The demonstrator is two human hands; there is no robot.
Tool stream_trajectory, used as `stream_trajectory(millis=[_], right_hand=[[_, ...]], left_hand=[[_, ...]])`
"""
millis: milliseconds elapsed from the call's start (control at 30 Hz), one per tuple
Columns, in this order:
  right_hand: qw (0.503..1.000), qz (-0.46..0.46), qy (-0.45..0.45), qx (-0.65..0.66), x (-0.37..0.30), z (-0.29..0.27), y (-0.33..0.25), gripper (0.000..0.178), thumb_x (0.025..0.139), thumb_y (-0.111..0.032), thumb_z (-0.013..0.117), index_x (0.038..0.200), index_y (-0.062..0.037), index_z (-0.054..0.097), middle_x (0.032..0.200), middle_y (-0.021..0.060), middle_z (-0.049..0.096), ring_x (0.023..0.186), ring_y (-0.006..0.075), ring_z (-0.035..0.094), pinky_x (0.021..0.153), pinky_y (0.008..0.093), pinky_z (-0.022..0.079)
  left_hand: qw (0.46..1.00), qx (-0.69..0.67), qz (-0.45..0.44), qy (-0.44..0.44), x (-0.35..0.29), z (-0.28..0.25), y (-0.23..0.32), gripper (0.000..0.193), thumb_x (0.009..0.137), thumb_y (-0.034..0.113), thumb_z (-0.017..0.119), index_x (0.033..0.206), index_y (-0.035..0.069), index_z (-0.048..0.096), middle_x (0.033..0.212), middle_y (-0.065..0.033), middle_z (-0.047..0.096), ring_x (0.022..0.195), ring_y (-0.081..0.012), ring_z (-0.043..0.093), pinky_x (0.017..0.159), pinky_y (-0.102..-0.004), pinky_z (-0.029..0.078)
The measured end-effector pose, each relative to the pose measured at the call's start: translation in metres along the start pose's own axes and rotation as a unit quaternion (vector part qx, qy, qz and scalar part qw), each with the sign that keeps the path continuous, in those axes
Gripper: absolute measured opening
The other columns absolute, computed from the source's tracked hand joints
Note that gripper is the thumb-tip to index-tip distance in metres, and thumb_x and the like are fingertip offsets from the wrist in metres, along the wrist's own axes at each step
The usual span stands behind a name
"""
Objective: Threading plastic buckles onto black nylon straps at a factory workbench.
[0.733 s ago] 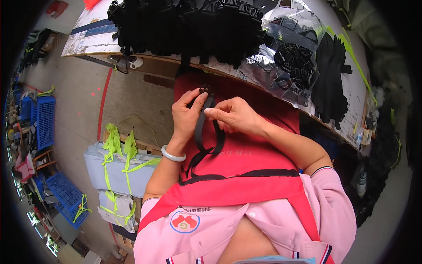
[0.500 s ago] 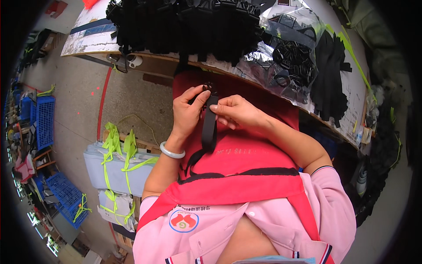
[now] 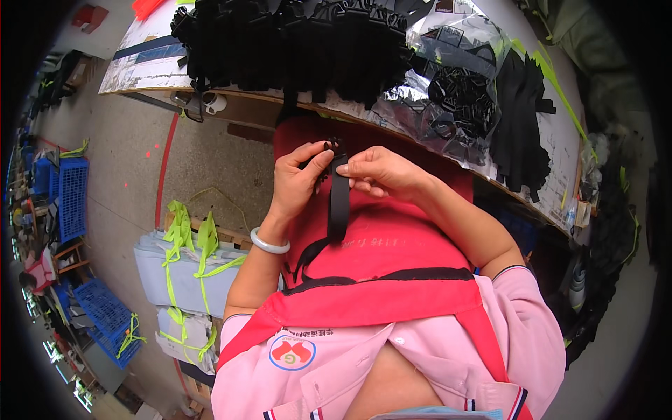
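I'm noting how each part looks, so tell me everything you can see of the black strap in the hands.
The strap is flat, narrow and matt black, like woven webbing. At its top, the left hand pinches a small dark piece, perhaps a buckle; the right hand grips the strap just below. It hangs over the red apron, then bends leftward lower down. Its far end is hard to tell.

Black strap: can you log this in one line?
left hand: holding black fitting | right hand: pinching black strap | behind strap: red apron
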State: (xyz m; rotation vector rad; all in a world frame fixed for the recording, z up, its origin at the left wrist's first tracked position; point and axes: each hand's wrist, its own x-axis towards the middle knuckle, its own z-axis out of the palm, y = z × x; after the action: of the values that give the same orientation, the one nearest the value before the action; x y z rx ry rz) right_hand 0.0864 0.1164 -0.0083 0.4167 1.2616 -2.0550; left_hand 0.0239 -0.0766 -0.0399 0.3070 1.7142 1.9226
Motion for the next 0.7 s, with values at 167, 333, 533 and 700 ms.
stream_trajectory(millis=[167, 333, 533, 700], right_hand=[[0.999, -0.017, 0.042, 0.004, 0.007, -0.001, 0.007, 0.025, 0.089, -0.023, 0.068, 0.076, -0.0039, 0.06, 0.06, 0.0022, 0.059, 0.041, 0.0036, 0.049, 0.036, 0.017, 0.031], [0.999, -0.013, 0.05, -0.018, 0.006, 0.001, 0.003, 0.026, 0.09, -0.025, 0.067, 0.075, -0.0053, 0.06, 0.06, 0.0014, 0.058, 0.042, 0.0039, 0.048, 0.037, 0.0176, 0.031], [0.992, -0.028, 0.104, -0.066, 0.006, 0.005, 0.003, 0.029, 0.091, -0.029, 0.065, 0.073, -0.0069, 0.06, 0.061, 0.0008, 0.059, 0.045, 0.0058, 0.053, 0.041, 0.0183, 0.036], [0.984, -0.045, 0.095, -0.146, -0.002, 0.009, 0.001, 0.033, 0.095, -0.033, 0.06, 0.076, -0.0067, 0.059, 0.063, 0.0012, 0.06, 0.048, 0.0067, 0.055, 0.045, 0.0176, 0.041]], left_hand=[[0.999, 0.009, 0.05, -0.003, 0.0, -0.003, -0.005, 0.019, 0.089, 0.007, 0.067, 0.104, -0.003, 0.068, 0.084, 0.0001, 0.064, 0.072, -0.0043, 0.055, 0.059, -0.0185, 0.042], [0.992, 0.066, 0.104, -0.017, -0.002, -0.003, -0.006, 0.019, 0.087, 0.005, 0.067, 0.103, -0.005, 0.068, 0.081, -0.0011, 0.061, 0.07, -0.0059, 0.054, 0.059, -0.0191, 0.042], [0.989, 0.092, 0.115, 0.011, 0.004, -0.001, -0.008, 0.018, 0.087, 0.004, 0.067, 0.102, -0.005, 0.067, 0.078, -0.0011, 0.058, 0.068, -0.0066, 0.053, 0.057, -0.0199, 0.041], [0.993, 0.059, 0.106, -0.001, -0.001, -0.001, -0.001, 0.018, 0.088, 0.005, 0.066, 0.102, -0.005, 0.067, 0.077, -0.0002, 0.057, 0.066, -0.0057, 0.051, 0.056, -0.0202, 0.04]])
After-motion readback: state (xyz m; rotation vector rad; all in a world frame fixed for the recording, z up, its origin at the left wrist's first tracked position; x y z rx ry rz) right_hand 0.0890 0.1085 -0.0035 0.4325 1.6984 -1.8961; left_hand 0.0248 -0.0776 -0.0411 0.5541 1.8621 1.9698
